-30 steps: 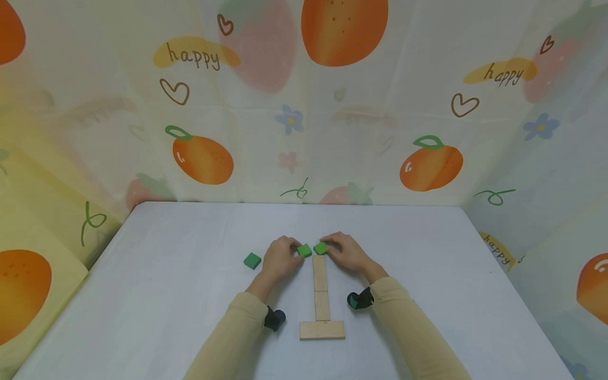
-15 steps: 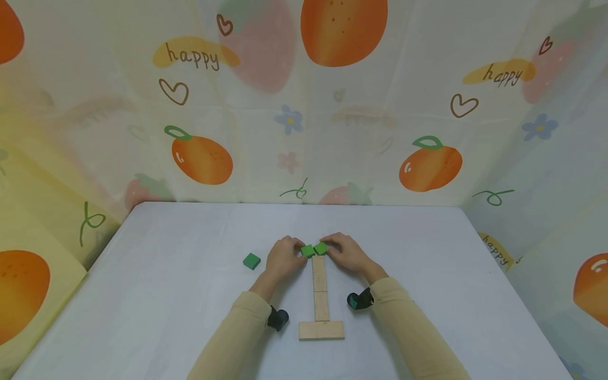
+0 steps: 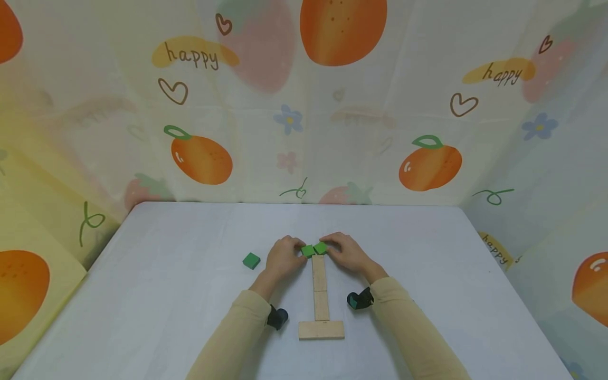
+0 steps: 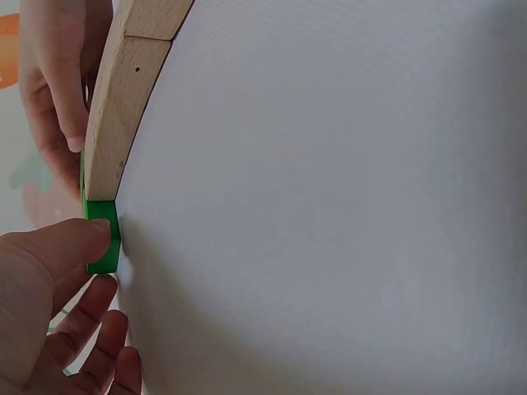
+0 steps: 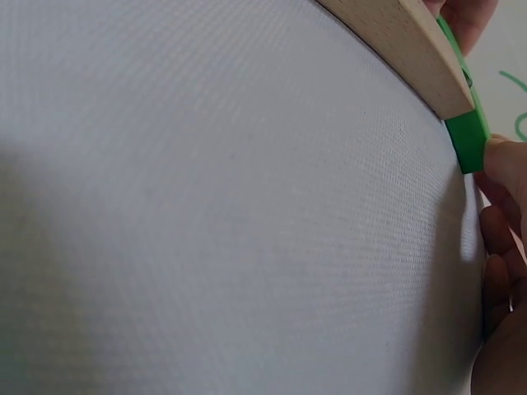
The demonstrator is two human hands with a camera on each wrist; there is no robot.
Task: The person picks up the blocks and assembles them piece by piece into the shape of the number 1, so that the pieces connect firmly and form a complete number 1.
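Note:
My left hand (image 3: pixel 283 257) pinches a green square block (image 3: pixel 307 251) between thumb and fingers. Right beside it, another green block (image 3: pixel 320 248) is pinched by my right hand (image 3: pixel 349 252). Both blocks lie turned at an angle at the far end of a row of two plain wooden blocks (image 3: pixel 320 287). At the near end of that row a wooden block (image 3: pixel 321 330) lies crosswise. In the left wrist view my thumb presses the side of the green block (image 4: pixel 103 239). The right wrist view has the other green block (image 5: pixel 468 141) against the wood's end.
A darker green block (image 3: pixel 252 260) lies on the white table (image 3: pixel 190 295), left of my left hand. Behind the table hangs a printed cloth (image 3: pixel 304 153). Each wrist carries a small black camera, the left one (image 3: pixel 277 317) close to the table.
My left hand has moved slightly right, bringing its green block up to the one in my right hand. The right hand has stayed in place.

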